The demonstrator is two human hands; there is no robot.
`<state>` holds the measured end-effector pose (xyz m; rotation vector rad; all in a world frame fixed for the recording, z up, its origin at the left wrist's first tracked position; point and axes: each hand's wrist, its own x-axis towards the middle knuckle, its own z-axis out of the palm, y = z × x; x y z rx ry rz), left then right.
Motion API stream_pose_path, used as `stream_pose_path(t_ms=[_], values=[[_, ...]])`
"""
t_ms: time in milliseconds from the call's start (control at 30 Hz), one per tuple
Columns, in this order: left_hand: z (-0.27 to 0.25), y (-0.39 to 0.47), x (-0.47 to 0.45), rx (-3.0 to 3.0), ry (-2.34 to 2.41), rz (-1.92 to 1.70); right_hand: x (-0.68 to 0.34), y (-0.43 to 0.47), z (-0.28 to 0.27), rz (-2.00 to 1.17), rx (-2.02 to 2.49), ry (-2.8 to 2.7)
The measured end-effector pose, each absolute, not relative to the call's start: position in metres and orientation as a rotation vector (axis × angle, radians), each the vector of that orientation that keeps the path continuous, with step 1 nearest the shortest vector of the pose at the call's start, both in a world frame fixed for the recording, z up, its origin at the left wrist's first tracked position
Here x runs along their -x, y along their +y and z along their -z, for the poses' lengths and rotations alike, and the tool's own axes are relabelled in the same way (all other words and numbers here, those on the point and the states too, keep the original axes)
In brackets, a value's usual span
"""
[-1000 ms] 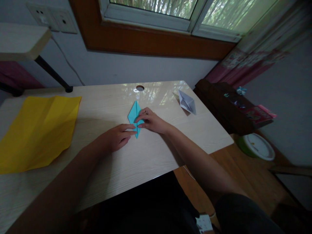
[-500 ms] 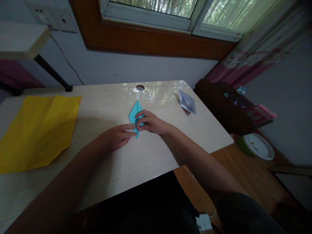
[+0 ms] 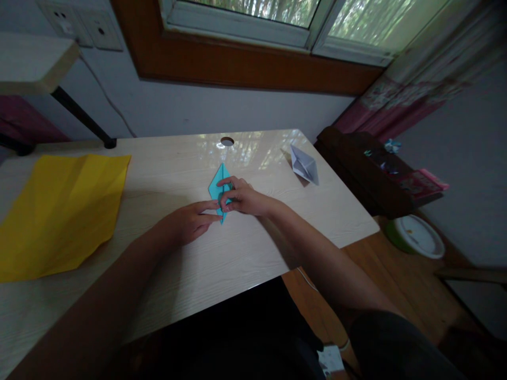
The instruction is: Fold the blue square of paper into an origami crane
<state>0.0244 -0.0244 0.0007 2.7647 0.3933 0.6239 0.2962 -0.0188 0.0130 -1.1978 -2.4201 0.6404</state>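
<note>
While my left hand (image 3: 192, 222) rests, fingers parted, on near end of blue paper (image 3: 215, 184), right hand (image 3: 244, 199) curls at its middle, pinch unclear; likely light, crease-prone: grip edges.

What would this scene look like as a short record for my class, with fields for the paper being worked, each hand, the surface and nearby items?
Worked paper: blue folded paper, creased lengthwise
Left hand: touching the paper's lower part
Right hand: at the paper's right side; exact grip unclear
Surface: pale table
Nearby, left: yellow sheet
Nearby, right: white folded paper
</note>
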Motion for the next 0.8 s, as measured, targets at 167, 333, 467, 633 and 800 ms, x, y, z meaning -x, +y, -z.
stream_pose_path(t_ms=[167, 333, 467, 633, 800], values=[[-0.002, -0.026, -0.025, -2.742, 0.389, -0.651, -0.294, -0.019, -0.016, -0.651, 1.257, -2.451], [-0.001, -0.026, -0.024, -2.761, 0.380, -0.644, -0.290, -0.022, -0.021, -0.648, 1.311, -2.446], [0.002, -0.025, -0.023, -2.774, 0.363, -0.675, -0.287, -0.025, -0.024, -0.641, 1.324, -2.452], [0.000, -0.026, -0.023, -2.763, 0.354, -0.673, -0.285, -0.027, -0.025, -0.631, 1.356, -2.451], [-0.006, -0.029, -0.023, -2.761, 0.365, -0.657, -0.282, -0.028, -0.028, -0.621, 1.385, -2.456]])
